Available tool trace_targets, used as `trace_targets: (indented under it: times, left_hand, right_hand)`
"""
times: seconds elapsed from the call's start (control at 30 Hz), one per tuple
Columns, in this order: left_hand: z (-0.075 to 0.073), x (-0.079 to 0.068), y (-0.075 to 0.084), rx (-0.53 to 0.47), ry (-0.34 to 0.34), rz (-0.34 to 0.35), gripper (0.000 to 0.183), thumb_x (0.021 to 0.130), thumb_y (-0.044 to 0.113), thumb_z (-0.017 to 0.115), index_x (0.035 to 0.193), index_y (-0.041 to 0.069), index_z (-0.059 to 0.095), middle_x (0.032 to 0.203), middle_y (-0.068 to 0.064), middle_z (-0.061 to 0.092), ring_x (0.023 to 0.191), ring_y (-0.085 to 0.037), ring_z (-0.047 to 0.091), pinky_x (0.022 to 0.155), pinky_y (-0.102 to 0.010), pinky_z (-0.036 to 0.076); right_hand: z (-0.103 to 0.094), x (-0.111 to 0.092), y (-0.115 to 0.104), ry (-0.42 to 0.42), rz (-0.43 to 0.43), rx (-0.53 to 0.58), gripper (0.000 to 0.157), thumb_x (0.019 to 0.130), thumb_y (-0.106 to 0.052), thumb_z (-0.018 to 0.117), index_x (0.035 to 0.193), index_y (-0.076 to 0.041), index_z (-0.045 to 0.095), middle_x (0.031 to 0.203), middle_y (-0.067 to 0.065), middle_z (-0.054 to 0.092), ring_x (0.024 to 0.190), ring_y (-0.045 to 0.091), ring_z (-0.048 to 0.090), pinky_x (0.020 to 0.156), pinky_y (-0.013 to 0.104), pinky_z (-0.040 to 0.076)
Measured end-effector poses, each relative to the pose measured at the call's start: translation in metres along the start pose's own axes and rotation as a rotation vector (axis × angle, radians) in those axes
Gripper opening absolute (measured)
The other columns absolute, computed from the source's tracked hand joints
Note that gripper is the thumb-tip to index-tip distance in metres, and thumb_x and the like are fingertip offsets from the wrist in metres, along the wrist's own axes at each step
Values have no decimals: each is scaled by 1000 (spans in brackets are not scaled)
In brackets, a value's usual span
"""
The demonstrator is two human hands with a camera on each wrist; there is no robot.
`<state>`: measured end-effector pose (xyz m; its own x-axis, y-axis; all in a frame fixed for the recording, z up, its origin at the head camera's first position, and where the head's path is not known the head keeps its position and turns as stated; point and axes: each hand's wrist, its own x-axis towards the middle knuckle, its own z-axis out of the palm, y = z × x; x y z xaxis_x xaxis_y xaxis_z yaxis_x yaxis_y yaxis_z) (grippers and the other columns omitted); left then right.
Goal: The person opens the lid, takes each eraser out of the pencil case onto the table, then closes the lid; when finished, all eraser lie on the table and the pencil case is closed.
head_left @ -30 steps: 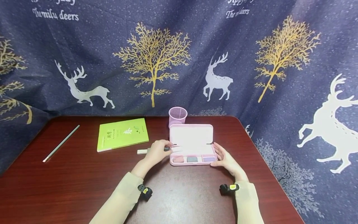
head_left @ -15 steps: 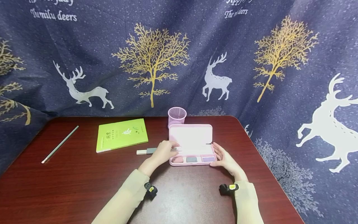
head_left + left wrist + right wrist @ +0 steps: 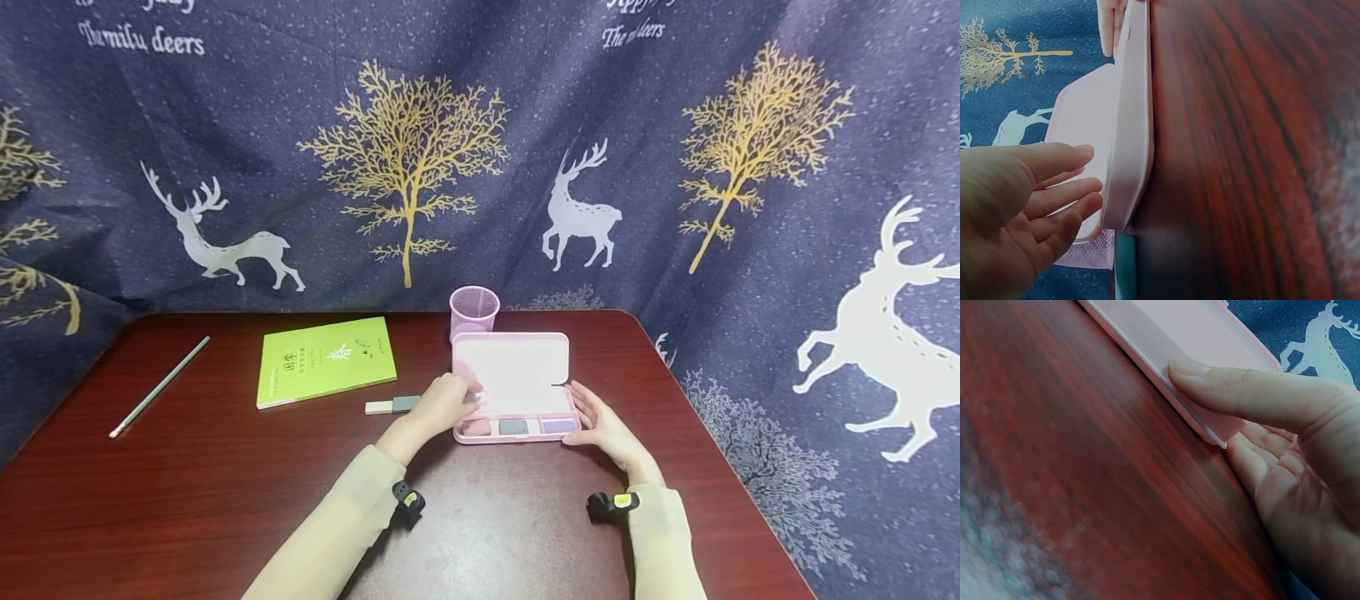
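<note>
A pink pencil case point(image 3: 517, 429) lies with its lid point(image 3: 513, 358) raised. In its front compartments sit a pink block point(image 3: 476, 427), a grey block point(image 3: 513, 427) and a lilac block point(image 3: 558, 426). My left hand point(image 3: 438, 406) reaches over the case's left end, thumb and fingers apart in the left wrist view; nothing shows between them. At the right end, my right hand point(image 3: 606, 429) holds the case, thumb point(image 3: 1229, 384) over the near edge and fingers round the side. Partly behind my left hand lies a slim grey bar with a white end point(image 3: 380, 407).
A pink mesh pen holder point(image 3: 474, 308) stands behind the case. To the left lie a green book point(image 3: 327, 361) and, farther out, a pencil point(image 3: 160, 386). The brown table point(image 3: 187, 500) ends at a dark blue cloth point(image 3: 480, 167) with deer and trees.
The left hand has shifted right, farther over the case's left end, uncovering more of the grey bar. The right hand has kept its place on the case.
</note>
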<state>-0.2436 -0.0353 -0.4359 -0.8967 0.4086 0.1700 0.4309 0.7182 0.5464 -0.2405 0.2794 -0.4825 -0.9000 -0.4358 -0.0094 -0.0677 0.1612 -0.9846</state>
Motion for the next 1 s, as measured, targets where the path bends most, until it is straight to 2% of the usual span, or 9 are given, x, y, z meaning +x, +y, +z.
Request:
trace_targets:
  times: [0.33, 0.47, 0.5, 0.6, 0.7, 0.73, 1.0]
  left_hand:
    - [1, 4, 0, 33, -21, -43, 23, 85, 2, 70, 109, 1, 73, 104, -13, 74, 103, -28, 69, 91, -41, 55]
    - [4, 6, -5, 50, -22, -11, 24, 84, 1, 68, 107, 0, 73, 102, -14, 74, 101, -30, 69, 89, -42, 55]
    - [10, 8, -12, 63, -9, 20, 24, 83, 2, 68, 106, 1, 73, 101, -13, 74, 99, -29, 70, 86, -40, 56]
    - [10, 8, -13, 83, 2, 46, 24, 81, 2, 68, 105, 2, 74, 99, -11, 75, 96, -28, 70, 83, -39, 56]
    - [10, 8, -13, 85, 7, 42, 23, 82, 1, 68, 104, 1, 74, 97, -11, 75, 95, -27, 70, 83, -39, 56]
    - [5, 6, -7, 77, -4, 20, 22, 82, 0, 68, 104, 0, 74, 98, -12, 74, 96, -29, 70, 84, -41, 56]
    - [6, 6, -4, 111, 8, -1, 22, 83, 0, 71, 105, 4, 75, 97, -9, 74, 91, -24, 69, 82, -38, 56]
  right_hand:
    - [0, 0, 2, -2, -2, 10, 101, 76, 10, 73, 154, 4, 9, 160, 29, 11, 148, 43, 10, 103, 9, 35]
    - [0, 0, 2, -3, 3, 14, 101, 76, 10, 72, 154, 4, 8, 160, 29, 10, 148, 42, 9, 103, 8, 35]
    - [0, 1, 2, -3, 3, 13, 101, 76, 10, 72, 154, 4, 8, 160, 29, 10, 148, 42, 9, 103, 8, 35]
    - [0, 1, 2, -3, 3, 13, 101, 76, 10, 72, 154, 4, 8, 160, 29, 10, 148, 42, 9, 103, 8, 35]
    - [0, 1, 2, -3, 2, 12, 101, 76, 10, 72, 154, 4, 8, 160, 29, 10, 148, 43, 9, 102, 8, 35]
    - [0, 1, 1, -2, 3, 12, 101, 76, 10, 73, 154, 4, 8, 160, 29, 10, 148, 43, 9, 102, 8, 35]
    - [1, 1, 0, 7, 26, 9, 103, 75, 9, 74, 155, 2, 8, 161, 27, 11, 149, 40, 10, 101, 6, 35]
